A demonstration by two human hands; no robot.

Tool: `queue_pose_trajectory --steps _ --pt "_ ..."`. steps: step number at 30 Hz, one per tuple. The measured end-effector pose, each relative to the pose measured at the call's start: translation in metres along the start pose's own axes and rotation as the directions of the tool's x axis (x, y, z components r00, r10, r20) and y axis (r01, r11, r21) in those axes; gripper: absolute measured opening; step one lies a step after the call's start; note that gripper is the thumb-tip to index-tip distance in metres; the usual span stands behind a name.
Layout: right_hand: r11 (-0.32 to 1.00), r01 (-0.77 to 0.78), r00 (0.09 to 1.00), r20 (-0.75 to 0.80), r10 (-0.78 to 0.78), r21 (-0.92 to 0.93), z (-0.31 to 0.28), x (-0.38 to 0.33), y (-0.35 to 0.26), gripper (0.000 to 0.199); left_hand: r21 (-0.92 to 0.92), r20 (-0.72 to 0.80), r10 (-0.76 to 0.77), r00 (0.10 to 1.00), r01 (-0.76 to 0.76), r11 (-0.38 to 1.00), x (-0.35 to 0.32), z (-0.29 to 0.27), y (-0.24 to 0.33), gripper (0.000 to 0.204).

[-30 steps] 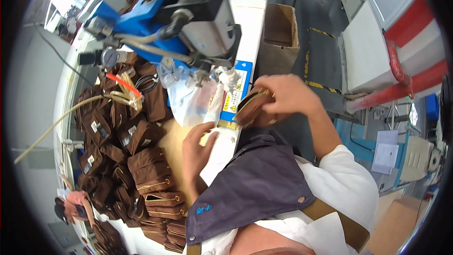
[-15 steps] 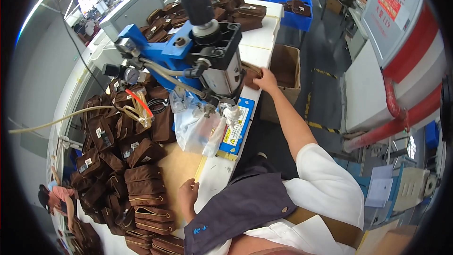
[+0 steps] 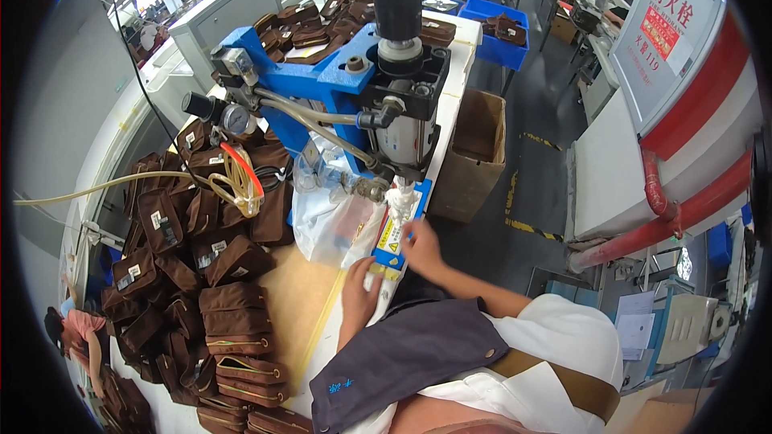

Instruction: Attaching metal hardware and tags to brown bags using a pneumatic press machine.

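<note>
Beneath the blue press (image 3: 344, 74), the labelled base plate (image 3: 392, 235) lay just ahead of me, long axis running away, slightly rightward. Right grip (image 3: 421, 247), nearer, at its right edge; left grip (image 3: 360, 284) by its near-left corner. Couldn't tell whether either was closed. Brown pouches (image 3: 235, 313) crowded the tabletop (image 3: 462, 64) leftward.

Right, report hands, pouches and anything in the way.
Left hand near blue base, right hand at its right edge; no pouch visible in either. Brown pouches stacked left. Plastic bag crowding base's left.
</note>
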State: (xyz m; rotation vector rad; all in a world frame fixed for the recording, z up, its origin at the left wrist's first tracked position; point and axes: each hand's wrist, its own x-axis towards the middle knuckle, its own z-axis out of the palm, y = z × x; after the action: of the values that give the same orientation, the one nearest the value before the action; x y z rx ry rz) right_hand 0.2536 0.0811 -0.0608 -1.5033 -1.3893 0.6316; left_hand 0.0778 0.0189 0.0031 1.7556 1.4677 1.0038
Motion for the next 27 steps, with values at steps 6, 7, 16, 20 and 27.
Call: queue_pose_trajectory --steps 6,7,16,20,27 --pt "0.962 -0.022 0.826 0.547 -0.136 0.273 0.054 -0.02 0.0 0.018 0.289 0.014 0.171 0.985 -0.168 0.942 0.008 0.021 0.029 0.02" --pt "0.956 -0.013 0.785 0.596 -0.171 0.292 0.066 -0.011 -0.001 0.019 0.373 -0.02 0.132 0.991 -0.115 0.921 0.009 0.02 0.03 0.018" --pt "0.974 0.068 0.657 0.725 -0.207 0.216 0.145 0.003 0.007 0.025 0.246 -0.23 0.129 0.965 -0.071 0.967 -0.009 0.0 0.02 0.035" --pt "0.981 -0.042 0.694 0.712 -0.109 0.191 0.151 -0.01 0.012 0.011 0.236 -0.405 -0.048 0.913 0.155 0.959 -0.008 -0.013 -0.006 0.039" --pt "0.906 -0.42 0.526 0.8 0.288 -0.05 0.125 -0.004 -0.048 0.018 -0.03 -0.136 -0.15 0.979 0.147 0.989 -0.035 -0.013 0.0 0.024"
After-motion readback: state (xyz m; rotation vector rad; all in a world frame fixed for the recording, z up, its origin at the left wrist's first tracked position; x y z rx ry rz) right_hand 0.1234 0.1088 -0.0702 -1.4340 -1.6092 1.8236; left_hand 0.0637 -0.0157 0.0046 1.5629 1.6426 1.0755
